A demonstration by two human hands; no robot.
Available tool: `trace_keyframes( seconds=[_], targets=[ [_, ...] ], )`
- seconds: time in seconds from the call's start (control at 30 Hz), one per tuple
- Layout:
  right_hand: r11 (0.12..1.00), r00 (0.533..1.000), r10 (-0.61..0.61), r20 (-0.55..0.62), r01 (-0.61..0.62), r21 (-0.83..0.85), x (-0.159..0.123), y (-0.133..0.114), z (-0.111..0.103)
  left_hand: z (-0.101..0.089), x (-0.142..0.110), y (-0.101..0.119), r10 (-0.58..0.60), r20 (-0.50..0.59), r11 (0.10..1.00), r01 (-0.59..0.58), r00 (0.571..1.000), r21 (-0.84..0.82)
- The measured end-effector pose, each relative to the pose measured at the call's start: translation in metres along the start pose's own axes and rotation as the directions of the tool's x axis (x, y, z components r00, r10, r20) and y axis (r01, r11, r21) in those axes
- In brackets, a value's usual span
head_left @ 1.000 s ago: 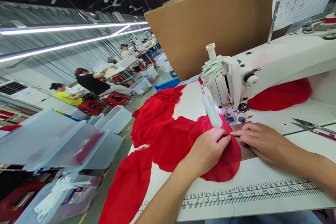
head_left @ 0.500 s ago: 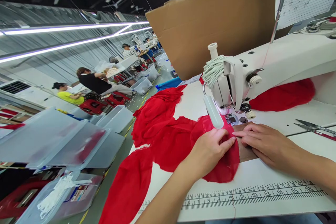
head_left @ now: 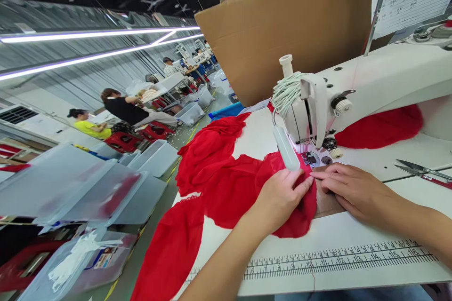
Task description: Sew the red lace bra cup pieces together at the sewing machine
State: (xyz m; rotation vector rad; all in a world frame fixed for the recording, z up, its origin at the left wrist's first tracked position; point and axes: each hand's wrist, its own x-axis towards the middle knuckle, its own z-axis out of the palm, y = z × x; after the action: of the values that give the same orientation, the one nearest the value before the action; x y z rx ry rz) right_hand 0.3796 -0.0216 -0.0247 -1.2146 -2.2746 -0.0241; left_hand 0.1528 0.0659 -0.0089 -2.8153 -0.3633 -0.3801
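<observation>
A sheer red fabric piece (head_left: 300,221) lies on the sewing machine bed, its upper part under the white machine head (head_left: 300,108). My left hand (head_left: 278,200) rests on this piece with thumb and forefinger close together, gripping it just in front of the needle area. Beside it, my right hand (head_left: 353,188) lies palm down over a brown plate (head_left: 326,202), fingers stretched toward the fabric's right edge; the forefinger tip touches that edge. A pale, rounded lamp (head_left: 286,150) hangs over the fabric and partly covers it. The needle itself cannot be made out.
More red fabric (head_left: 212,150) is bunched at the left, and another piece (head_left: 384,127) lies under the machine arm. Thread snips (head_left: 423,171) are at right. A printed ruler (head_left: 328,263) runs along the front edge. Cardboard (head_left: 289,33) stands behind; plastic bins (head_left: 88,188) are at left.
The red piece has slid slightly up toward the needle area, its lower edge now closer to my hands. Both hands have shifted a little with it; the view has moved slightly.
</observation>
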Motion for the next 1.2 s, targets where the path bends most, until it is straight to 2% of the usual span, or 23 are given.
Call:
trace_keyframes(
  seconds=[0.53,0.83,1.0,1.07,1.1,1.13,1.2],
  targets=[
    [0.998,0.998,-0.031,-0.056,0.028,-0.053,-0.001,0.002,0.002,0.007,0.003,-0.006,-0.065,-0.067,0.998,0.067,0.996,0.018],
    [0.999,0.998,-0.028,-0.061,0.026,-0.032,-0.006,0.004,0.007,0.012,0.003,-0.006,-0.087,0.026,0.996,0.086,0.996,0.02],
    [0.999,0.997,-0.04,-0.072,0.038,-0.038,-0.008,0.002,0.007,-0.002,0.006,-0.011,-0.133,0.077,0.983,0.141,0.988,-0.114],
    [0.999,0.997,-0.035,-0.074,0.033,-0.031,-0.009,0.001,0.008,-0.013,0.012,-0.017,-0.205,0.142,0.961,0.226,0.968,-0.158],
    [0.999,0.997,-0.032,-0.077,0.031,-0.023,-0.009,0.002,0.008,-0.018,0.017,-0.021,-0.272,0.198,0.938,0.305,0.942,-0.163],
    [1.0,0.997,-0.029,-0.077,0.028,-0.013,-0.009,0.002,0.008,-0.022,0.023,-0.026,-0.353,0.259,0.903,0.4,0.899,-0.157],
    [1.0,0.997,-0.028,-0.072,0.029,0.004,-0.009,0.002,0.008,-0.025,0.035,-0.038,-0.507,0.357,0.805,0.579,0.784,-0.13]
  ],
)
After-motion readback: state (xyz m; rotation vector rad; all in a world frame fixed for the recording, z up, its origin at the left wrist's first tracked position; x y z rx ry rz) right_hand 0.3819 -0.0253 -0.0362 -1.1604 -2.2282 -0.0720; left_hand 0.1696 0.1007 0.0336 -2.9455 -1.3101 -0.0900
